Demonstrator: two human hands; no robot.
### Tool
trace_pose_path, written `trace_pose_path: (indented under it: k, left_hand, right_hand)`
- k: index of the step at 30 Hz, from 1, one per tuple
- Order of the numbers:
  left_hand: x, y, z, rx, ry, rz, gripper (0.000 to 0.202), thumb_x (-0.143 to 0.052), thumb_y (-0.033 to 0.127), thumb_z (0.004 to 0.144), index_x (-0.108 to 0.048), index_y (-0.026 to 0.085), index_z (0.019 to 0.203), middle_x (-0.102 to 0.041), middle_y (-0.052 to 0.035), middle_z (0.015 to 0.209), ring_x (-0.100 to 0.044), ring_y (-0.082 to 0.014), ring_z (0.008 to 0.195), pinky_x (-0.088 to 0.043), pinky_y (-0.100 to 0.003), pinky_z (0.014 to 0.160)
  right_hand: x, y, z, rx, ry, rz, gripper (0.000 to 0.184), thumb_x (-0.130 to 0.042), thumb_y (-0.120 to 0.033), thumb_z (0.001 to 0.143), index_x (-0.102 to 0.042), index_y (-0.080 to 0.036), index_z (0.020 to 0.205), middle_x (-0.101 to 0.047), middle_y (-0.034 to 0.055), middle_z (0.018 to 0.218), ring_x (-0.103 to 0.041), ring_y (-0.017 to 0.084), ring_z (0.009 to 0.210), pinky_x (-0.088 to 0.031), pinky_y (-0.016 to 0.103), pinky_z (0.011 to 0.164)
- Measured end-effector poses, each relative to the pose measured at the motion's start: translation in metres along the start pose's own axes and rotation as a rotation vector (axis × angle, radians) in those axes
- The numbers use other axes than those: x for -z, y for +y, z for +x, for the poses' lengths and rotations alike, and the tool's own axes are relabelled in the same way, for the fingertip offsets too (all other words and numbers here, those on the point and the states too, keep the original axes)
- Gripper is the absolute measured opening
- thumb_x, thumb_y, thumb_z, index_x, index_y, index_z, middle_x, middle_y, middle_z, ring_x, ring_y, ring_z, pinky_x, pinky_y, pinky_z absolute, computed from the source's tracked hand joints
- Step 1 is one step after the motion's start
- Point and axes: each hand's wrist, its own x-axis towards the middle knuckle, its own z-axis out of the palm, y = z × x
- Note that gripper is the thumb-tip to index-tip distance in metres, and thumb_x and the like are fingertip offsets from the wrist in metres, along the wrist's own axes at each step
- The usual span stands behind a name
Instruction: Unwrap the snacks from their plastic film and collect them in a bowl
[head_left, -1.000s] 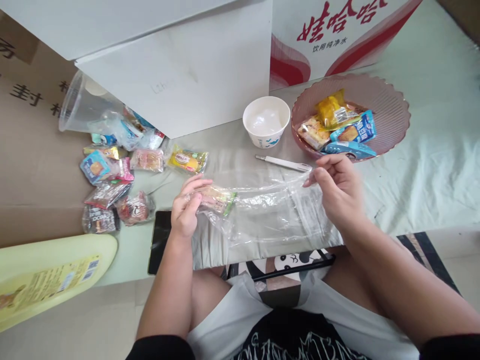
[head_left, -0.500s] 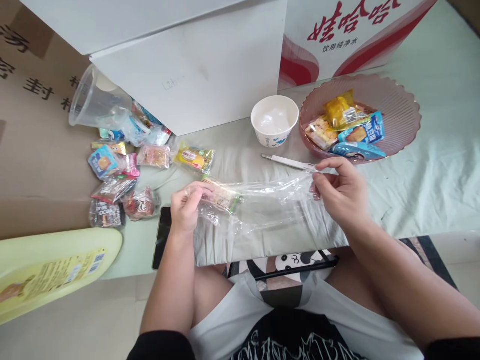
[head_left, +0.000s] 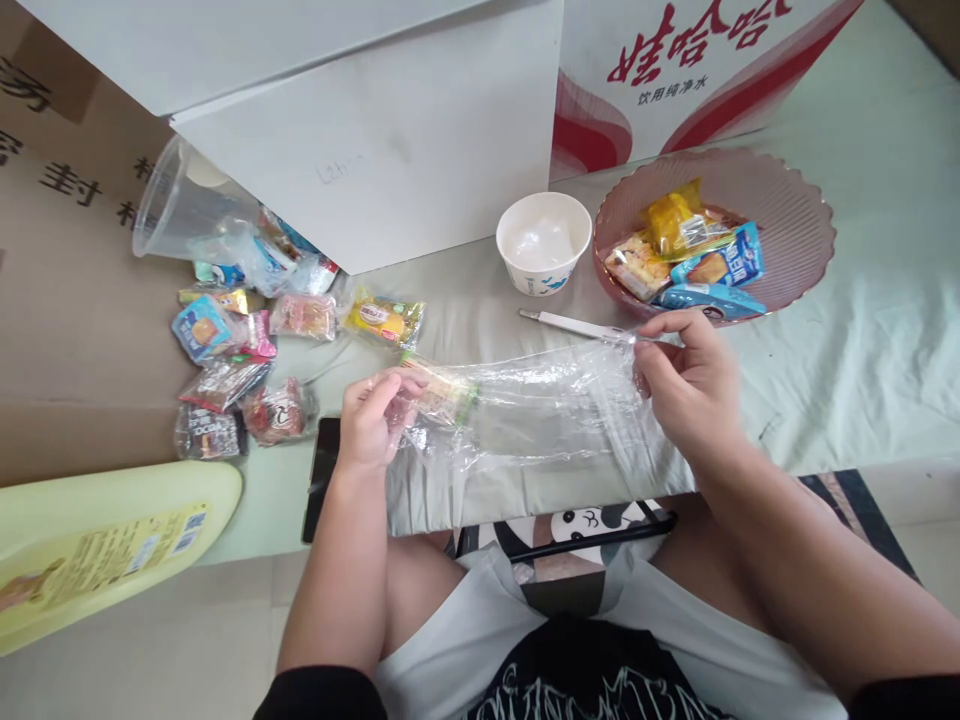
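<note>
A clear plastic bag (head_left: pixel 547 410) is stretched between my two hands above the cloth. My left hand (head_left: pixel 375 415) pinches its left end, fingers closed. At the other end, my right hand (head_left: pixel 686 375) grips the film between thumb and fingers. A wrapped snack with green edges (head_left: pixel 446 390) lies beside my left fingertips, partly behind the film; whether it is inside the bag I cannot tell. Just beyond the bag is a white pen-like tool (head_left: pixel 574 325) with a metal tip, its right end close to my right fingers.
A white paper bowl (head_left: pixel 544 245) and a pink ribbed bowl (head_left: pixel 795 230) of wrapped snacks stand at the back. Several snacks surround a tipped clear cup (head_left: pixel 169 205) on the left. A dark phone (head_left: pixel 321 480) lies by my left forearm. White boxes (head_left: pixel 420 150) rise behind.
The bag is pulled wider and flatter, as my right hand has shifted slightly right. My left hand has barely moved. The view has shifted a little.
</note>
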Motion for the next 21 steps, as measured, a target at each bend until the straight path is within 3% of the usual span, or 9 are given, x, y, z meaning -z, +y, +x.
trace_pose_path:
  k: [4, 9, 13, 16, 19, 21]
  left_hand:
    - [0.0, -0.001, 0.0, 0.027, 0.019, 0.02, 0.027, -0.074, 0.039, 0.068, -0.07, 0.018, 0.052, -0.074, -0.0071, 0.069, -0.05, -0.0091, 0.045, -0.03, -0.021, 0.035]
    - [0.0, -0.002, 0.0, 0.041, -0.012, 0.048, 0.029, -0.073, 0.04, 0.069, -0.07, 0.017, 0.052, -0.074, -0.0075, 0.069, -0.048, -0.0081, 0.043, -0.028, -0.02, 0.035]
    - [-0.003, -0.002, -0.004, 0.145, -0.105, 0.06, 0.031, -0.075, 0.043, 0.069, -0.071, 0.015, 0.056, -0.074, -0.009, 0.07, -0.047, -0.0076, 0.041, -0.027, -0.02, 0.035]
    - [-0.007, -0.002, -0.008, 0.185, -0.197, 0.078, 0.032, -0.076, 0.045, 0.07, -0.072, 0.016, 0.059, -0.071, -0.0074, 0.065, -0.044, -0.0072, 0.038, -0.027, -0.021, 0.033]
    - [-0.011, -0.001, -0.013, 0.116, -0.264, 0.118, 0.031, -0.076, 0.044, 0.073, -0.073, 0.017, 0.059, -0.073, -0.0073, 0.071, -0.046, -0.0075, 0.038, -0.031, -0.022, 0.033]
    - [-0.014, 0.0, -0.016, 0.018, -0.325, 0.15, 0.029, -0.075, 0.041, 0.075, -0.073, 0.017, 0.059, -0.074, -0.0075, 0.075, -0.048, -0.0075, 0.038, -0.033, -0.022, 0.032]
  right_hand:
    - [0.0, 0.002, -0.001, 0.026, -0.022, -0.045, 0.004, -0.059, -0.018, 0.087, -0.059, -0.023, 0.086, -0.055, -0.0035, 0.077, -0.042, 0.007, 0.048, -0.031, 0.026, 0.044]
    - [-0.001, 0.003, -0.001, 0.065, -0.043, -0.099, 0.004, -0.058, -0.02, 0.088, -0.06, -0.023, 0.087, -0.054, -0.0028, 0.074, -0.043, 0.01, 0.054, -0.034, 0.028, 0.05]
    - [-0.001, 0.002, -0.001, 0.321, 0.042, -0.243, 0.009, -0.06, -0.016, 0.084, -0.061, -0.025, 0.084, -0.058, 0.001, 0.079, -0.055, 0.017, 0.07, -0.046, 0.033, 0.064]
    - [0.0, 0.002, -0.003, 0.524, 0.025, -0.338, 0.011, -0.063, -0.02, 0.082, -0.062, -0.028, 0.089, -0.061, 0.0049, 0.093, -0.061, 0.024, 0.088, -0.052, 0.043, 0.081]
    - [0.001, 0.002, -0.01, 0.67, 0.137, -0.453, 0.019, -0.068, -0.028, 0.077, -0.06, -0.03, 0.094, -0.059, 0.0083, 0.106, -0.06, 0.033, 0.109, -0.047, 0.057, 0.101]
    - [0.001, 0.002, -0.014, 0.703, 0.207, -0.471, 0.025, -0.067, -0.028, 0.076, -0.057, -0.031, 0.098, -0.058, 0.0086, 0.109, -0.061, 0.034, 0.112, -0.045, 0.061, 0.106]
